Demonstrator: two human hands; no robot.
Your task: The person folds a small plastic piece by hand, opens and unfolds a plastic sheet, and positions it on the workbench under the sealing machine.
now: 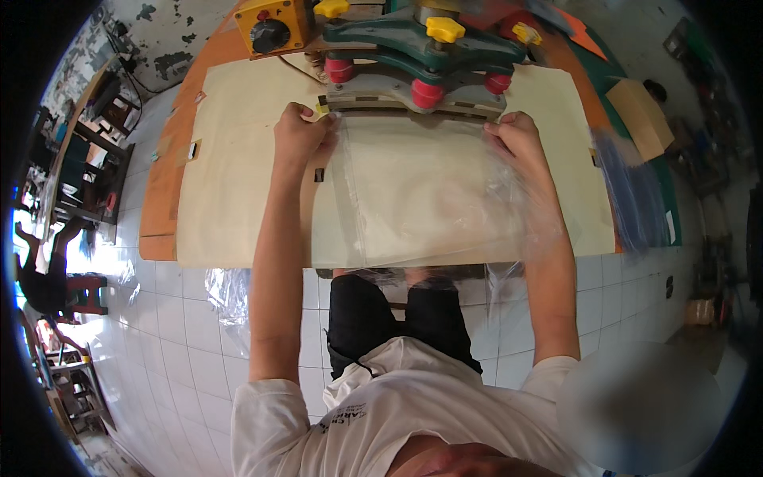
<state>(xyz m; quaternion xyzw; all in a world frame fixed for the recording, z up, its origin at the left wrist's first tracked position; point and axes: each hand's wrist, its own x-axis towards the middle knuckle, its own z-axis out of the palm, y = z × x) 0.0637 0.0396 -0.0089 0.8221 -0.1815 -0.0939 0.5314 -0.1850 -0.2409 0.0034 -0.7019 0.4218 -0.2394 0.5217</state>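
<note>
A sheet of clear plastic film (413,199), perhaps a bag, lies across the cream-covered table top and hangs over its near edge. Its far left corner is pinched by my left hand (300,133), thumb and fingers closed. At the far right corner my right hand (517,137) pinches it the same way. The film's far edge runs along the foot of a press-like machine (421,60) with a dark green frame, yellow knobs and pinkish-red round feet. Its grey lower bar (413,103) sits between my two hands, and whether the film goes under it cannot be made out.
A yellow control box (273,28) with a black dial stands at the back left. To the right are a stack of clear bluish film (633,191) and a cardboard box (640,118). More crumpled film (229,298) hangs off the table's near left edge.
</note>
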